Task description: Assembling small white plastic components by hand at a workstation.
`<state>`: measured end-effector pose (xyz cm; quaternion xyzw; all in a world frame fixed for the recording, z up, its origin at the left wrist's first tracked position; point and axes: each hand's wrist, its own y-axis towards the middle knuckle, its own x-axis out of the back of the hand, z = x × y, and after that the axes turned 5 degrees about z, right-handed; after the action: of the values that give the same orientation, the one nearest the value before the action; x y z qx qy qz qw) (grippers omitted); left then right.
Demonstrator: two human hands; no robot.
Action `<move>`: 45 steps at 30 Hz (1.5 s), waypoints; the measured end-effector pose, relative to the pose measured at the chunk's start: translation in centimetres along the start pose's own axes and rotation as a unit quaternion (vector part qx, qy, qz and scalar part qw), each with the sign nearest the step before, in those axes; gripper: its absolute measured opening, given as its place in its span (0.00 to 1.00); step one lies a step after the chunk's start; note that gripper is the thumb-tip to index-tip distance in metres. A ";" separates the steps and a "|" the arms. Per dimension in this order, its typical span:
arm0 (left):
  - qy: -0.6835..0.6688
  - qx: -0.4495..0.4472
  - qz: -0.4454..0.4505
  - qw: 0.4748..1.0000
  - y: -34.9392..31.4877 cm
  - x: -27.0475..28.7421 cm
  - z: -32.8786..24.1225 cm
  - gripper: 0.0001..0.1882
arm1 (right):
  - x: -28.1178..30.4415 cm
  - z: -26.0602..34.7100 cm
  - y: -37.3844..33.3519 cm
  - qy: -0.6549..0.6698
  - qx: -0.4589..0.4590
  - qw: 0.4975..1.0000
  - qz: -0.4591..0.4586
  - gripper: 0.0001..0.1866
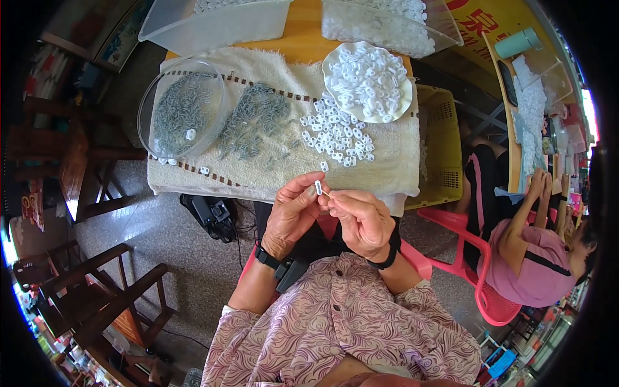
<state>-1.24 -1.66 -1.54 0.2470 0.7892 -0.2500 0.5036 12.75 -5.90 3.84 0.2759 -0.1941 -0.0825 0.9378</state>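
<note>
Just past the table's near edge, my left hand (pixel 291 209) pinches a small white plastic piece (pixel 318 187) with a dark slot, between thumb and fingertips. Fingers closed, my right hand (pixel 366 222) meets it from the right with a thin light-brown stick (pixel 325 193), whose tip touches or nearly touches the piece. One loose white piece (pixel 324 166) lies on the towel just beyond my fingers. Farther off are a spread of white pieces (pixel 342 135) and a heap of tiny grey slender parts (pixel 255 119), too small to name.
A beige towel (pixel 284 177) covers the table. On it stand a round clear tub (pixel 143 116) of grey parts and a white scalloped plate (pixel 407 103) heaped with white pieces. Clear bins (pixel 219 29) line the back. Right are a yellow crate (pixel 445 138) and a seated person (pixel 525 264).
</note>
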 end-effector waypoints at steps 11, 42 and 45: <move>0.043 0.007 -0.011 0.999 0.1 -0.8 -0.4 0.14 | 0.1 -0.2 0.1 0.011 -0.087 0.996 -0.014 0.08; 0.129 -0.029 -0.118 0.984 0.5 -0.9 -0.6 0.14 | -0.2 -1.2 -0.4 0.052 -0.168 0.983 -0.052 0.07; 0.131 -0.034 -0.123 0.983 0.4 -1.1 -0.7 0.14 | 0.1 -1.3 -0.2 -0.013 -0.147 0.989 -0.003 0.07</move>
<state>-1.03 -1.08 -0.35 0.1612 0.8808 -0.2487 0.3692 13.38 -5.48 2.74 0.1350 -0.1913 -0.1164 0.9652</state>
